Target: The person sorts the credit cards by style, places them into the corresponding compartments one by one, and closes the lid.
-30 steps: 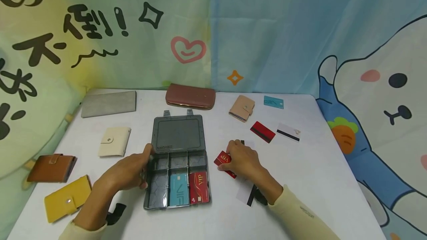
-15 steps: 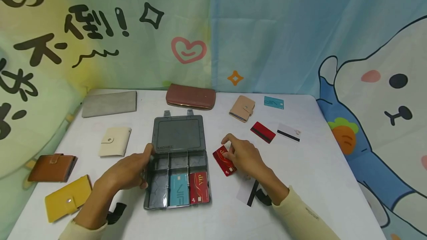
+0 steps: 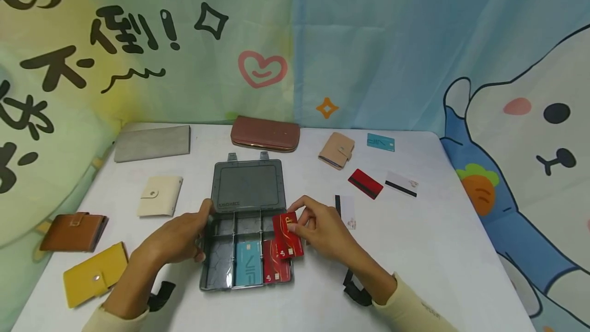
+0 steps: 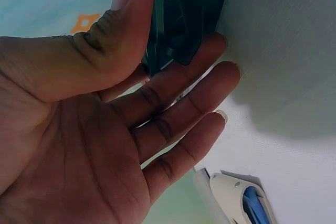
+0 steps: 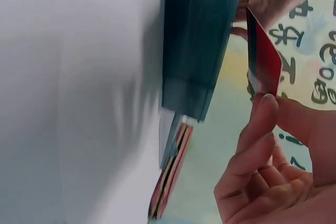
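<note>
A grey divided plastic storage box lies with its lid folded back. In its front row, a teal card fills the middle compartment and a red card the right one. My left hand holds the box's left side; in the left wrist view its thumb lies along the box wall, fingers on the outer side. My right hand pinches a second red VIP card over the box's right edge, partly covering the first. From the right wrist, this red card appears tilted, clear of the box.
Right of the box lie a white striped card, a red striped card, another white card and a teal card. Several wallets ring the box, including yellow, cream, beige and burgundy ones.
My right hand has picked the red card up off the table and carried it left to above the box's right compartments. The left hand has stayed at the box's side.
</note>
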Tool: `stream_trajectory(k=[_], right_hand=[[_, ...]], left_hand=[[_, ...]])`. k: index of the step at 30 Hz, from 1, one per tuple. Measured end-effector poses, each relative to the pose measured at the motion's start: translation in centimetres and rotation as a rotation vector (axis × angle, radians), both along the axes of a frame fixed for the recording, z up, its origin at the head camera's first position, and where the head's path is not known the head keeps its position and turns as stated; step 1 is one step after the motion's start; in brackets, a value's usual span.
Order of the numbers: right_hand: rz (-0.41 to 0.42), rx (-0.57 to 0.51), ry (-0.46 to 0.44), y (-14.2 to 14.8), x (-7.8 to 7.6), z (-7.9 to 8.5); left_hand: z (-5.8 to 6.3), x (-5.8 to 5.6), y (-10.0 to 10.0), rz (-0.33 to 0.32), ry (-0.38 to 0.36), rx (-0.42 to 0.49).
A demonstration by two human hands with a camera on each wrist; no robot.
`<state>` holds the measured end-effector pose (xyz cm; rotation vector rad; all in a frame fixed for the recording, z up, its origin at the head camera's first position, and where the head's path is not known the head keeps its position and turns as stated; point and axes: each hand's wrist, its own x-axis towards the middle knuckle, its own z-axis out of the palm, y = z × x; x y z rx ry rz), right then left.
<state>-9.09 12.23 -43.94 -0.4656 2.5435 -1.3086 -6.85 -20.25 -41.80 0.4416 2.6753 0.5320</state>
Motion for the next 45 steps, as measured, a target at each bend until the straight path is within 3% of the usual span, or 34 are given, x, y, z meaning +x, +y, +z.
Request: stream_trajectory(k=[3,10,18,23,28,33,37,45], right_hand=[[0.035,0.016,-0.001,-0.6,0.4,-0.3],[0.189,0.195,0.025,-1.0,1.1,-1.2],[0.202,0.156,0.011,0.5,0.2,-1.3],[0.121,0.181,0.035,2.4,-1.3,-1.2],[-0.035,0.371,0.13,5.4,-3.2,-1.4],[-0.163,0.532,0.081,8.0,-4.4,-1.9],[-0.194,0.577,0.031,9.4,-5.0,-2.3],[-0.189,0.555,0.047,9.6,-5.3,-2.9]], left_hand=[[0.1,0.0,0.0,0.0,-0.001,-0.003],[0.1,0.0,0.1,-0.003,-0.005,-0.008],[0.1,0.0,0.0,0.007,-0.011,-0.005],[0.0,0.1,-0.1,0.016,-0.021,0.004],[-0.1,0.0,0.0,0.014,-0.015,0.007],[-0.3,0.0,-0.2,-0.002,-0.004,0.025],[-0.3,-0.1,-0.2,-0.011,0.003,0.036],[-0.1,0.0,-0.1,-0.007,0.009,0.031]])
